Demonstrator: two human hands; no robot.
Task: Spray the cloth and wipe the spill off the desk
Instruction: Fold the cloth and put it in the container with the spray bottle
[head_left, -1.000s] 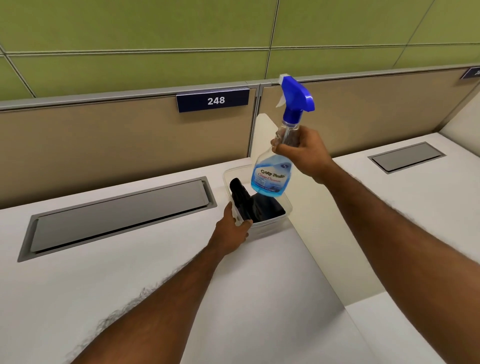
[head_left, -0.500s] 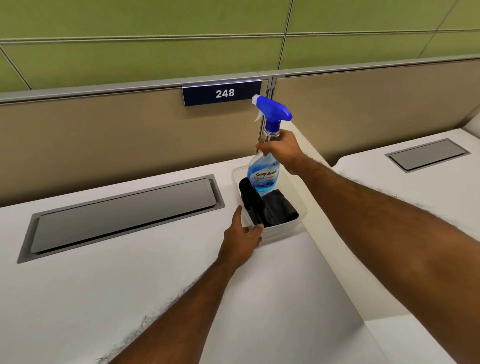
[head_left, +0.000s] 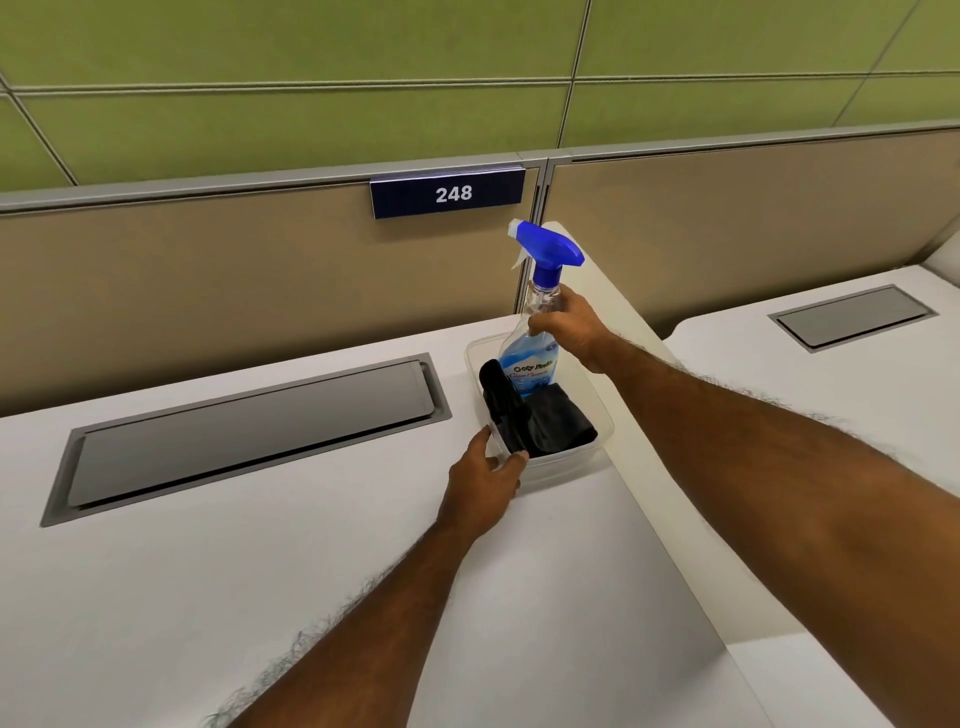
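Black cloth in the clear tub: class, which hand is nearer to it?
Left. The left hand holds the tub rim, fingertips at the black cloth; the right hand holds the spray bottle by its neck, higher up.

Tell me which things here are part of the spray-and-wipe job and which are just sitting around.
For the job: spray bottle, gripped at its neck by the right hand; black cloth in the clear container, whose near corner the left hand holds; desk.
Just there: grey cable hatch; number plate 248; neighbouring desk's hatch.
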